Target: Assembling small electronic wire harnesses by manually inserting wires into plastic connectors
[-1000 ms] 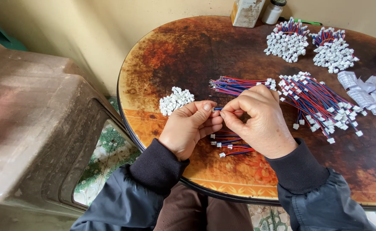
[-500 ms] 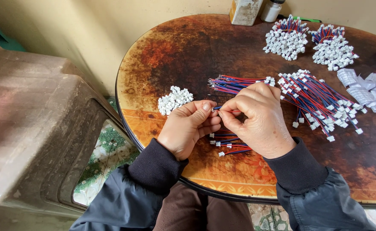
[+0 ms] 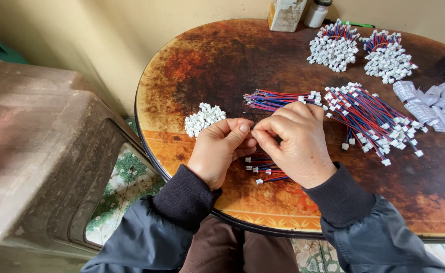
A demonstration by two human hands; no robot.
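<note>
**Two hands pinch a wire end at the near edge of the round surface**

The left hand (image 3: 220, 151) and right hand (image 3: 295, 141) meet fingertip to fingertip, both closed in a pinch on something small between them; it looks like a thin wire end, too hidden to tell surely. To do this well, I judge the grip should stay close to the tip, with wrists braced on the surface (image 3: 207, 65).

Just below the hands lies a short bunch of red-and-blue wires (image 3: 263, 172) with white plugs. At 12 o'clock lies one wire bundle (image 3: 278, 98); at 2 o'clock, one bigger spread (image 3: 374, 119). At 10 o'clock sits one pile of loose white connectors (image 3: 203, 118). Farther off at 1 o'clock stand two finished clusters (image 3: 333, 46), with a heap of white strips (image 3: 435, 103) at 3 o'clock.
</note>
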